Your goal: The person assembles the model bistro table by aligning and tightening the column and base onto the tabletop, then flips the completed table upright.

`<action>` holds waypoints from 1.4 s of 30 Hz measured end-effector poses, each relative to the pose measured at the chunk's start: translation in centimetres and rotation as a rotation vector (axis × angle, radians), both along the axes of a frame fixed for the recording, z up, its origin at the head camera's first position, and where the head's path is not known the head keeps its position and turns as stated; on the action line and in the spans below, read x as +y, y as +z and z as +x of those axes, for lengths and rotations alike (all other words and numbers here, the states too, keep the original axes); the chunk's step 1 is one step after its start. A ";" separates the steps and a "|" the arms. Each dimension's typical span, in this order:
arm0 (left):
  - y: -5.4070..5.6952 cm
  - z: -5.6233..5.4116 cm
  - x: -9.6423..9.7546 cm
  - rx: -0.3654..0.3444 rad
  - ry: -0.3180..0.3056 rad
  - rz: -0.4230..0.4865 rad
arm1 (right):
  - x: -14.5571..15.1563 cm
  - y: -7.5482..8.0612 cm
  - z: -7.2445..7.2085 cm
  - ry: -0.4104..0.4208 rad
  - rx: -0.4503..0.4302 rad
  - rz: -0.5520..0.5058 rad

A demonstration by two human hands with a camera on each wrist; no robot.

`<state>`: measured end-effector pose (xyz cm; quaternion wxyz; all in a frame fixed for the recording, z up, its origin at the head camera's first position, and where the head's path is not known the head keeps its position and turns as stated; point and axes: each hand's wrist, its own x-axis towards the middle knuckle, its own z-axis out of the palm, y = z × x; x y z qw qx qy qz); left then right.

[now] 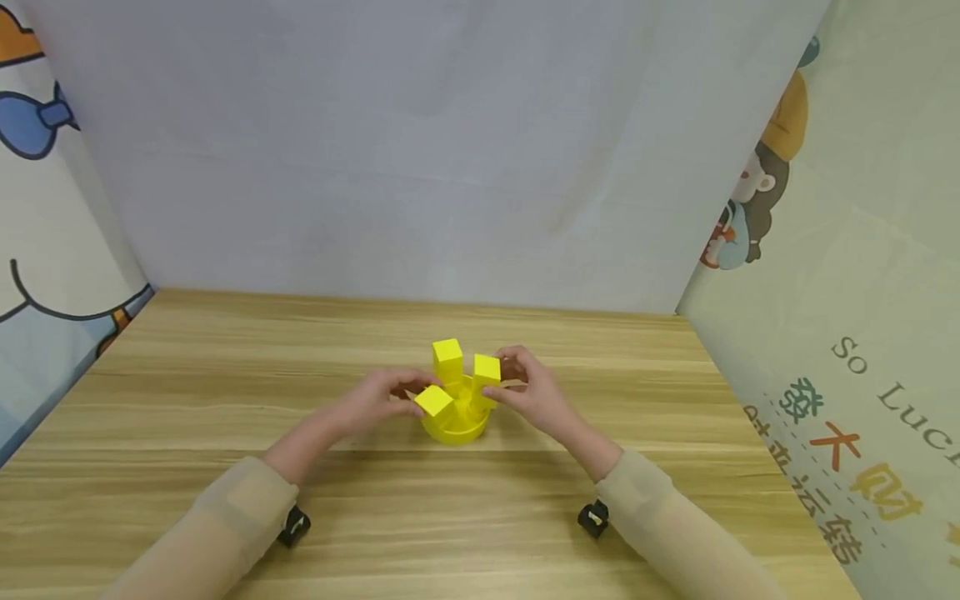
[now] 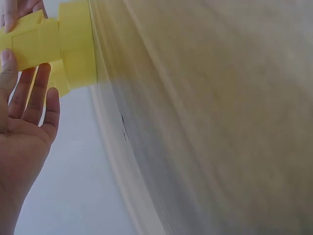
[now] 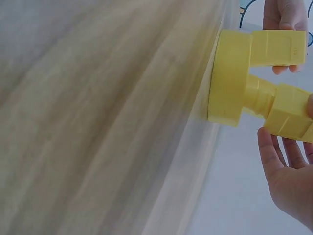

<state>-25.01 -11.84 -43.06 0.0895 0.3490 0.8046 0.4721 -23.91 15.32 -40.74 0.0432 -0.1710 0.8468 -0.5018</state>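
A round yellow base [image 1: 454, 437] stands on the wooden table, with several blocky yellow pieces rising from it. My left hand [image 1: 381, 397] pinches the front-left yellow block [image 1: 435, 402] between thumb and fingers. On the other side, my right hand [image 1: 529, 390] holds the right yellow block [image 1: 487, 369] the same way. Between and behind them a third yellow block [image 1: 447, 354] stands upright, untouched. In the right wrist view, the block [image 3: 289, 110] at my right hand leans outward, and a ridged round neck [image 3: 260, 95] joins it to the base.
The wood-grain table [image 1: 450, 525] ends at a pale cloth wall [image 1: 390, 167] behind. Printed cloths hang at the left [image 1: 60, 217] and right [image 1: 862, 275]. A black wrist device [image 1: 294, 527] sits at the left sleeve, another black device [image 1: 594, 517] at the right.
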 end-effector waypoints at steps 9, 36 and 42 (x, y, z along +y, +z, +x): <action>-0.1 0.3 -0.2 -0.021 0.004 0.010 | -0.2 -0.2 -0.1 0.011 -0.029 0.016; 0.8 3.7 2.4 -0.111 0.269 -0.004 | 0.5 -1.0 0.0 0.138 0.021 0.027; 0.9 3.8 2.5 -0.123 0.268 0.001 | 1.0 -0.5 0.1 0.218 0.054 0.070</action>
